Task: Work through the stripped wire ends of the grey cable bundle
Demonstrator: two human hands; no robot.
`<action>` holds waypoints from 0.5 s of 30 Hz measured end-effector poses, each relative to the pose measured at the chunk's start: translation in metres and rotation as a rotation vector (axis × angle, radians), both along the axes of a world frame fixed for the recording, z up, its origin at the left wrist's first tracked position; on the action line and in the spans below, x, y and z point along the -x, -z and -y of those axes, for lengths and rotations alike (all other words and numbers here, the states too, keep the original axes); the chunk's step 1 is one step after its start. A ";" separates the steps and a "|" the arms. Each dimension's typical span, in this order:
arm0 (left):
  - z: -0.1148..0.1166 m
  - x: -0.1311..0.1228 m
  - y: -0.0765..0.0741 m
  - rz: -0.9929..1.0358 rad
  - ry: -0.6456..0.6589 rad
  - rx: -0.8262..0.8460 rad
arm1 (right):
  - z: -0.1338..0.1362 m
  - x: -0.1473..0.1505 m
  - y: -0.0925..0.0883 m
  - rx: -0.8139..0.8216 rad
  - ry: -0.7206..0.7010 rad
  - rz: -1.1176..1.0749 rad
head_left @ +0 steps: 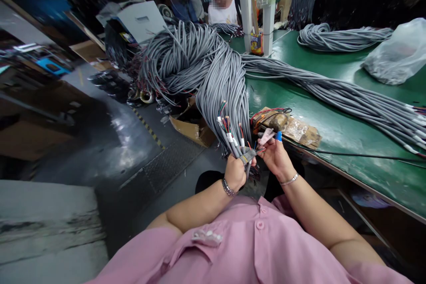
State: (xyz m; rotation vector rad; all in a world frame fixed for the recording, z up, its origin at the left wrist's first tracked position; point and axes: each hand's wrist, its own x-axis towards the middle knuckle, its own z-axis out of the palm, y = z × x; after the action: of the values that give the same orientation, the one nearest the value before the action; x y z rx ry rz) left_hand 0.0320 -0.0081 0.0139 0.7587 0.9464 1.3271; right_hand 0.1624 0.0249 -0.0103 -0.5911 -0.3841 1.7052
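Left hand point(234, 171) is clenched tight around the lower end of the grey cable bundle point(221, 84), low in front of the pink shirt point(253, 248) and just off the tabletop point(336, 135) edge. That bundle is a big one. It spills off the green tabletop, drapes over the edge and hangs down into the grasp, with more of it heaped up behind.

Right hand point(276, 157) sits just beside the left one, almost touching. Its fingers point(278, 136), one capped in blue and another wrapped in pale tape, pinch the thin coloured wires point(229, 131) poking out of the cable ends. Which single wire they have is too small to make out.

There is a metal watch point(228, 187) on the left wrist and a slim bracelet point(289, 180) on the right.

On the tabletop, a worn taped cardboard pad point(296, 128) lies near the right hand, with red and black leads on it. Further back there is a second coil of grey cable point(339, 37) and a clear plastic bag point(396, 53) at the far right. A white post point(244, 4) stands at the tabletop's far side, and another person in a white shirt point(222, 12) sits behind it. Down on the floor, an open cardboard box point(191, 126) lies under the hanging cables.
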 end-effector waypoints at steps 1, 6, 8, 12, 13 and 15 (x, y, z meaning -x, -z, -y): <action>0.001 0.002 0.001 -0.004 0.003 -0.005 | 0.003 -0.004 0.000 -0.005 -0.045 0.039; 0.005 0.009 0.008 -0.075 0.051 -0.029 | 0.017 -0.023 -0.005 -0.059 -0.265 0.348; 0.007 0.011 0.012 -0.117 0.077 -0.044 | 0.021 -0.027 -0.010 -0.082 -0.304 0.467; 0.008 0.015 0.014 -0.263 0.142 -0.093 | 0.025 -0.025 -0.017 -0.154 -0.202 0.646; 0.008 0.016 0.013 -0.313 0.176 -0.099 | 0.026 -0.023 -0.018 -0.193 -0.178 0.689; 0.005 0.020 0.010 -0.417 0.276 -0.106 | 0.030 -0.020 -0.019 -0.298 -0.144 0.801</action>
State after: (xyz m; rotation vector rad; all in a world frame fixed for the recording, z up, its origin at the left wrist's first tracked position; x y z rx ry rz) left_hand 0.0118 -0.0133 0.0036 1.2336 1.0562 1.0001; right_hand 0.1826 -0.0046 0.0087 -1.0265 -1.2480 1.4405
